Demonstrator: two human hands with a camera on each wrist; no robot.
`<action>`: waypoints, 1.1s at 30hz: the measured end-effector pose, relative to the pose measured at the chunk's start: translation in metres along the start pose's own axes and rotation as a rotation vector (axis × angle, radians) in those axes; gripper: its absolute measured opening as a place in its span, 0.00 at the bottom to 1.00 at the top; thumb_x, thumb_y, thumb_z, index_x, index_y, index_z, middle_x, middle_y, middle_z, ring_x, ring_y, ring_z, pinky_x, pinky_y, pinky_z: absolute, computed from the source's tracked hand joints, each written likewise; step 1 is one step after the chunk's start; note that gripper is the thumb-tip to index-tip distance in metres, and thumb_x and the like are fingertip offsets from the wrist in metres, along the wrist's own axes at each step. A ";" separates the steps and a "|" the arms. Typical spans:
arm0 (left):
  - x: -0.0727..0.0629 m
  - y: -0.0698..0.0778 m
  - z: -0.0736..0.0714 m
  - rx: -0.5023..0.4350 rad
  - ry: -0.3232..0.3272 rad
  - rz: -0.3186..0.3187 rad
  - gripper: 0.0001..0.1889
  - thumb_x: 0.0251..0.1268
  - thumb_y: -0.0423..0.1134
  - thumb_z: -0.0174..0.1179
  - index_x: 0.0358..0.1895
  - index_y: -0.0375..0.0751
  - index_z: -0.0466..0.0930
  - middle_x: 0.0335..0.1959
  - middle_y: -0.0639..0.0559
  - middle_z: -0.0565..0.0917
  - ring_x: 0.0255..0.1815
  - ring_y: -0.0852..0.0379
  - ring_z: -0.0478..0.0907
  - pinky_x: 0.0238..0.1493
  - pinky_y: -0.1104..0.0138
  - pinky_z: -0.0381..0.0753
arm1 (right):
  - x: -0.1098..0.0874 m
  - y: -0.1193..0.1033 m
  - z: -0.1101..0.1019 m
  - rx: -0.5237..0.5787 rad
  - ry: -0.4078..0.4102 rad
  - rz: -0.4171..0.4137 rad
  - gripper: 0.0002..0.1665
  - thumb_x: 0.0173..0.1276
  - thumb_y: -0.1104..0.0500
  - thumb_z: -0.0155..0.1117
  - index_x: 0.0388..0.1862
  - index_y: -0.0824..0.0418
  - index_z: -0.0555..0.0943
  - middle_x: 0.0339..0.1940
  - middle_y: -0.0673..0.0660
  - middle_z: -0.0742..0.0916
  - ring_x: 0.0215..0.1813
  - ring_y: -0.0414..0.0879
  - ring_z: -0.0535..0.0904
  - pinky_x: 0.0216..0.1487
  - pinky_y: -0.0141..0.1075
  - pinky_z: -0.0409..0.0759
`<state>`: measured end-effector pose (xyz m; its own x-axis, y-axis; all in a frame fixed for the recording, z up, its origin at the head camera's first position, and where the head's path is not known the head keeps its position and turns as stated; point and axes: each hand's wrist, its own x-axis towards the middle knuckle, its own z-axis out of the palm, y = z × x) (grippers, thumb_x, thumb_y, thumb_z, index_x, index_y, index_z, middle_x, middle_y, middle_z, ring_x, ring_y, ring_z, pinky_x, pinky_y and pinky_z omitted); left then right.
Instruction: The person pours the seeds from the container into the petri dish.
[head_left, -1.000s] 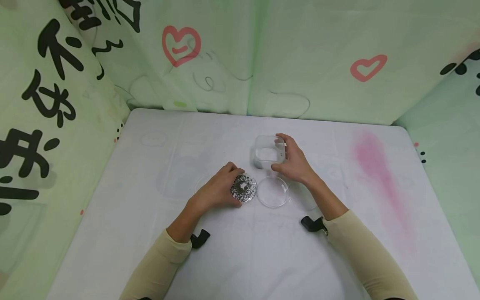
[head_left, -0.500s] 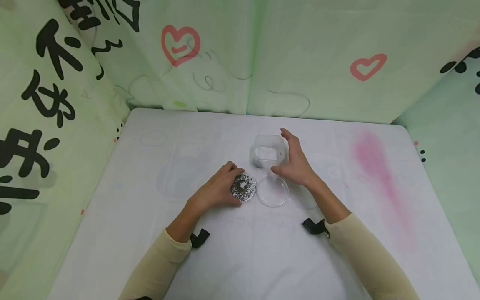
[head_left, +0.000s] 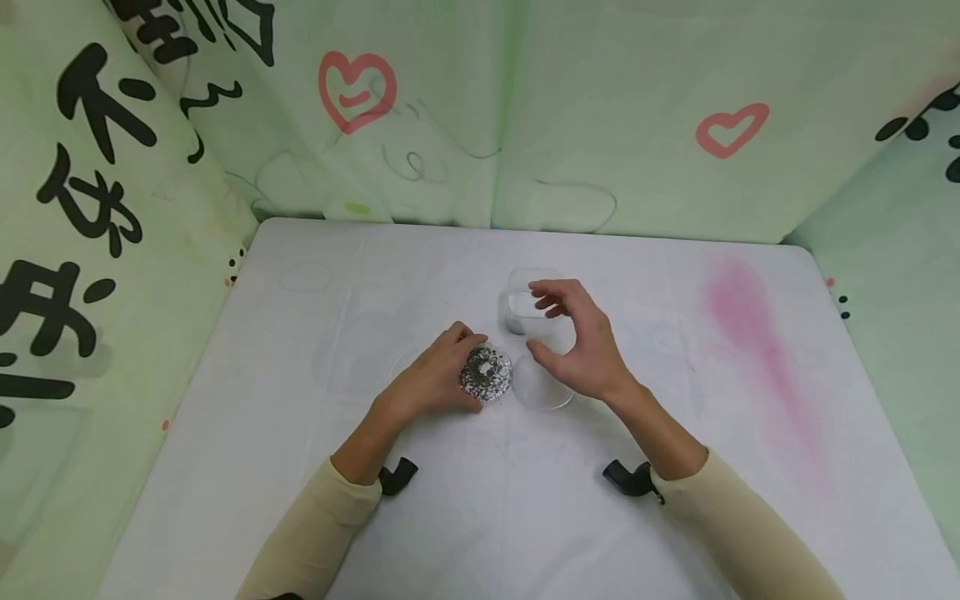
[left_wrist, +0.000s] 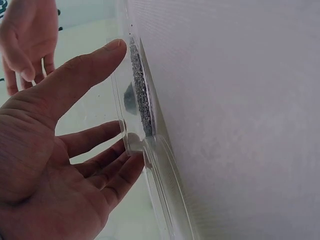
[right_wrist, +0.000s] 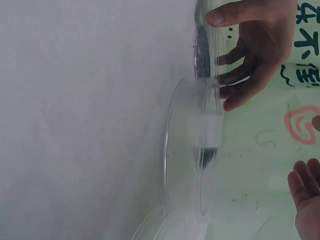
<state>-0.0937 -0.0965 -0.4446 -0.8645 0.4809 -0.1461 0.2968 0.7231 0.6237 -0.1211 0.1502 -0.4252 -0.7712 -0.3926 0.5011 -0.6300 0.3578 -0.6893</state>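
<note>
My left hand [head_left: 431, 379] holds a clear round petri dish [head_left: 486, 373] of black and grey granules on the table, its thumb at the near side and its fingers at the far side. The left wrist view shows the granules [left_wrist: 141, 90] edge-on between thumb and fingers. Touching that dish on the right is another clear round dish [head_left: 542, 393]; no granules show in it. Over it hovers my right hand [head_left: 588, 346], thumb and fingers apart and holding nothing. Behind that hand a clear squarish container [head_left: 517, 310] is partly hidden.
A white cloth covers the table [head_left: 360, 283], with a pink stain [head_left: 757, 350] at the right. Faint clear rims of further dishes show beside both hands. Green sheets [head_left: 615, 83] with hearts and black lettering stand at the back and sides.
My right hand has let go of the squarish container and come back toward me, over the clear dish. The left hand has stayed on the dish of granules.
</note>
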 end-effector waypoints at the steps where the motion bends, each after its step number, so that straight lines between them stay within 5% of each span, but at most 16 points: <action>1: 0.000 0.000 0.000 -0.001 -0.001 -0.004 0.50 0.44 0.39 0.85 0.75 0.35 0.69 0.62 0.43 0.72 0.63 0.48 0.73 0.68 0.56 0.75 | -0.001 -0.003 0.002 0.014 -0.029 0.001 0.39 0.55 0.70 0.76 0.68 0.63 0.76 0.62 0.61 0.82 0.57 0.53 0.81 0.57 0.41 0.80; 11: -0.011 -0.006 -0.009 -0.001 0.034 0.000 0.53 0.45 0.41 0.85 0.77 0.37 0.67 0.66 0.44 0.71 0.66 0.48 0.72 0.69 0.55 0.75 | -0.012 -0.012 0.023 0.045 -0.313 0.086 0.35 0.58 0.68 0.74 0.65 0.57 0.77 0.63 0.54 0.81 0.64 0.54 0.78 0.63 0.51 0.80; 24: -0.033 -0.026 -0.026 0.059 0.085 -0.070 0.52 0.45 0.43 0.85 0.76 0.39 0.68 0.66 0.43 0.72 0.67 0.44 0.72 0.71 0.48 0.70 | -0.002 -0.016 0.046 -0.127 -0.537 0.200 0.50 0.53 0.56 0.83 0.74 0.59 0.72 0.70 0.56 0.75 0.72 0.54 0.72 0.71 0.52 0.73; 33: -0.048 -0.038 -0.029 0.129 0.058 -0.121 0.51 0.43 0.45 0.86 0.74 0.41 0.71 0.65 0.41 0.73 0.65 0.40 0.73 0.67 0.46 0.72 | 0.001 -0.014 0.055 -0.194 -0.598 0.202 0.53 0.51 0.56 0.84 0.76 0.61 0.70 0.71 0.58 0.75 0.71 0.55 0.72 0.70 0.51 0.75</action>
<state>-0.0756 -0.1613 -0.4395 -0.9177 0.3603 -0.1673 0.2358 0.8331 0.5004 -0.1082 0.0977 -0.4437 -0.7275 -0.6848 -0.0432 -0.5266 0.5976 -0.6046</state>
